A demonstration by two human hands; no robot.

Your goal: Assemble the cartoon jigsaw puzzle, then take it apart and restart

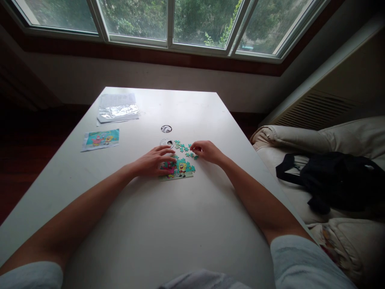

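Note:
A partly joined jigsaw puzzle [182, 167] with a yellow and a pink cartoon figure on teal lies on the white table. My left hand [154, 161] rests over its left side, fingers stretched out and apart, covering part of the picture. Beyond the joined part, several loose teal puzzle pieces [182, 147] are scattered. At their right edge is my right hand [207, 151], its fingers curled together, with the fingertips by the pieces. Whatever lies between those fingertips is too small to make out. Just past my left fingers sits a round clear-rimmed tin or lid [164, 143].
A round shiny disc [166, 129] lies farther back. On the left are a printed picture card [102, 139] with the same cartoon figures and papers with a clear plastic sleeve [118, 108]. To the right, a black bag [337, 180] lies on a cream sofa [276, 140].

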